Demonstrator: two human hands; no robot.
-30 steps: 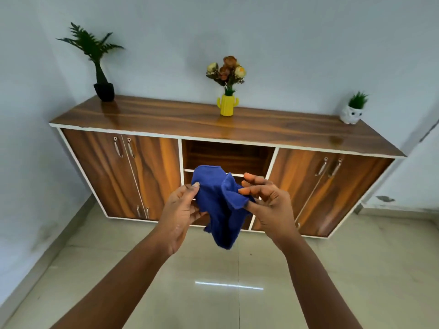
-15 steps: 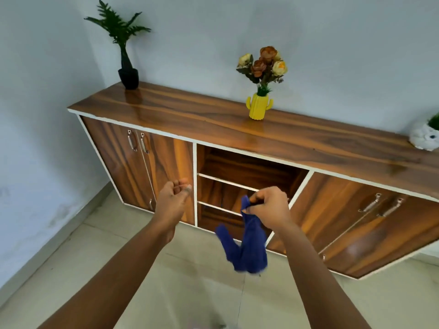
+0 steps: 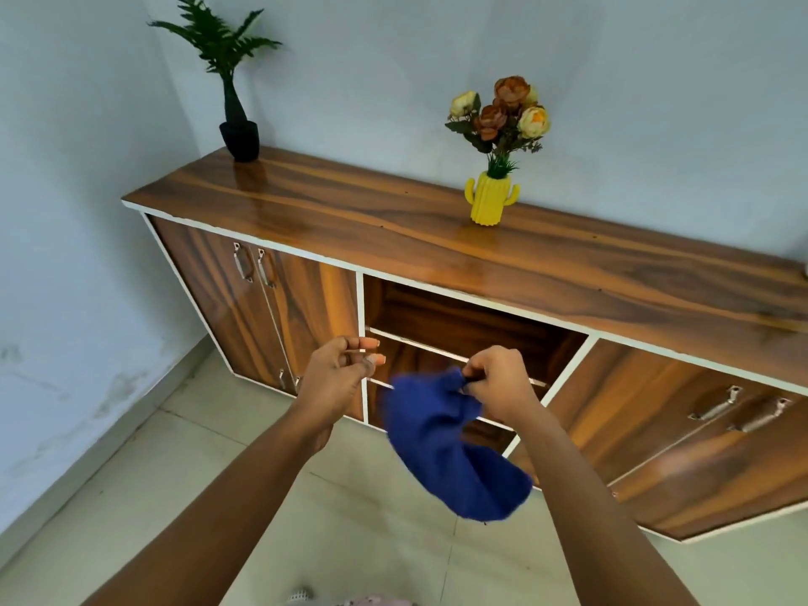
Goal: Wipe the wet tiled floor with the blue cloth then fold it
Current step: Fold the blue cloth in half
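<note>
Right hand (image 3: pixel 498 380) pinches the cloth (image 3: pixel 450 448) at its top edge, fingers curled round a bunched bit of fabric. Cloth hangs free in the air in front of the cabinet (image 3: pixel 437 238), level with the open middle shelves, off the floor (image 3: pixel 131 496). It's blurred, so probably swinging; can't read the exact edges. Long axis runs from the pinch down and toward the cabinet's right doors, bulk of the fabric below the right wrist. Left hand (image 3: pixel 339 373) holds nothing: fingers loosely bent, tips near each other, just beside the cloth's upper left edge but apart from it. So the cloth lies to the right of the left hand and slightly lower, with the free edge nearest that hand. My read: if the next move is to spread or fold it, the left hand has to cross a short gap toward the right hand and catch that free upper corner. The right hand already has its anchor. Risk: a moving cloth makes the corner hard to catch cleanly. Can't tell from here whether the floor is wet or already wiped. Plant pot and yellow vase on the cabinet top are well clear of the hands.
</note>
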